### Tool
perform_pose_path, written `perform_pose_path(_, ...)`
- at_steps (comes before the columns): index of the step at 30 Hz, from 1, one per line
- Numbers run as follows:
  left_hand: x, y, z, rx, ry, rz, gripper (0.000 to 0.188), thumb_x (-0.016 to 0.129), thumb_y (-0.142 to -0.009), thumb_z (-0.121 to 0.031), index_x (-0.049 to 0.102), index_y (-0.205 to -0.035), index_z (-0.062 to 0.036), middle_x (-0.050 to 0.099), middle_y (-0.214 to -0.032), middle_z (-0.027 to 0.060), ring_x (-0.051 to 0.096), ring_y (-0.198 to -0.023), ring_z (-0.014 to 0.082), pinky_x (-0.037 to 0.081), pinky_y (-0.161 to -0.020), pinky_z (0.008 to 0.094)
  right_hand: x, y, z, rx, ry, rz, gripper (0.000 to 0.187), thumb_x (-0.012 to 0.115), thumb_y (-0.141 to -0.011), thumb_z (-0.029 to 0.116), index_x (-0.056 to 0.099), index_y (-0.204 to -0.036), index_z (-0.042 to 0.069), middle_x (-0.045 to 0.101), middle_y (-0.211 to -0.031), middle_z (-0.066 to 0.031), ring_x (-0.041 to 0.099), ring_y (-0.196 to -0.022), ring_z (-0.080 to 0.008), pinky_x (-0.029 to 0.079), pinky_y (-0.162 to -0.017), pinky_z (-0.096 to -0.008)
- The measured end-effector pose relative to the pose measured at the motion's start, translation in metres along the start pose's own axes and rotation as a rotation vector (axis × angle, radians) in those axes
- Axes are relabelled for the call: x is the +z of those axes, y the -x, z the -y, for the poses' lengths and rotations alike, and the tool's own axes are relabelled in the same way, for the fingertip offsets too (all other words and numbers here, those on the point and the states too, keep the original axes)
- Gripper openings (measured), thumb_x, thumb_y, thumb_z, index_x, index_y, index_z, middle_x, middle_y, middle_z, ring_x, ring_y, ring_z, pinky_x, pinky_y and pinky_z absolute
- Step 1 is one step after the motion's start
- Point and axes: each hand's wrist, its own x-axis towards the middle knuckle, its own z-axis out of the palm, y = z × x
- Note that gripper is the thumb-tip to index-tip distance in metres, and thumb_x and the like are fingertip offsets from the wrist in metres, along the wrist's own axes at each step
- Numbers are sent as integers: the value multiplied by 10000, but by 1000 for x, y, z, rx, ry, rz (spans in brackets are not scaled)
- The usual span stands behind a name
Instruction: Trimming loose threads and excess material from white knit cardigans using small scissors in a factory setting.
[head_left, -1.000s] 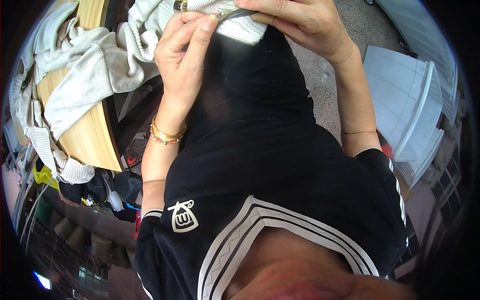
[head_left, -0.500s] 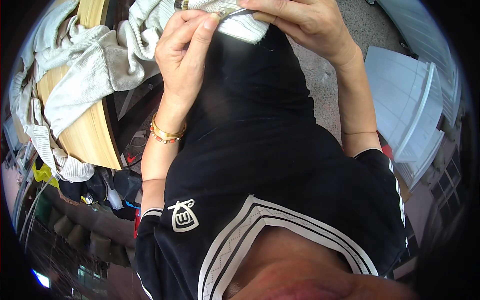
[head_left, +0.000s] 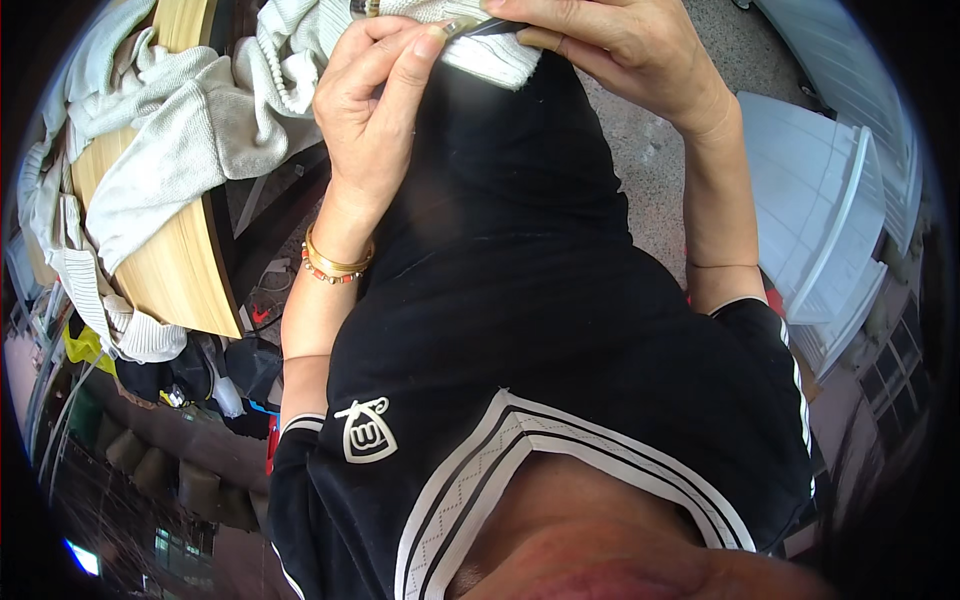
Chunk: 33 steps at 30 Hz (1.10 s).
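At the top edge, my left hand (head_left: 370, 120) is closed, thumb and index finger pinching the edge of a white knitted piece (head_left: 500, 62). My right hand (head_left: 630, 50) is closed around a slim dark metal tool (head_left: 492, 27) whose tip reaches the left thumb. The tool's exact kind cannot be made out, as fingers cover part of it. The white knit hangs below both hands, over the black clothing on my lap. Its upper part is cut off by the picture's edge.
To the left stands a light wooden table (head_left: 175, 275) with pale grey knitted garments (head_left: 165, 130) heaped on it. Dark bags (head_left: 250, 368) lie beneath its near end. White plastic racks or bins (head_left: 810, 200) stand on the speckled floor (head_left: 645, 165) at the right.
Both hands have shifted slightly to the right with the knit. The tool in my right hand has turned a little and shows darker than before.
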Motion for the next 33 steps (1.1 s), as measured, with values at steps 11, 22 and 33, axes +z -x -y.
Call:
perform_pose_path(11,-2,2,0,-1,5,-9,146,707,-944,-62,765,-1057,9,671,-950,57,592,-814,98,469,-722,217,38,1,-23,-245,-188,-374,254,766,-816,117,748,-1063,61,629,-890,-45,633,-768,-215,510,-642,-329)
perform_pose_path(22,-1,0,1,-9,16,0,142,716,-936,-62,765,-1048,11,669,-942,59,588,-806,97,467,-718,217,8,0,0,-130,-52,-196,256,757,-817,101,741,-1070,64,629,-902,-46,631,-767,-221,507,-646,-326)
perform_pose_path(33,-7,-6,-5,-17,-23,63,158,728,-923,-69,784,-1069,-49,691,-937,52,630,-850,106,501,-764,226,9,8,3,58,-227,-142,250,756,-846,35,743,-1095,17,627,-922,-67,609,-782,-200,482,-667,-305)
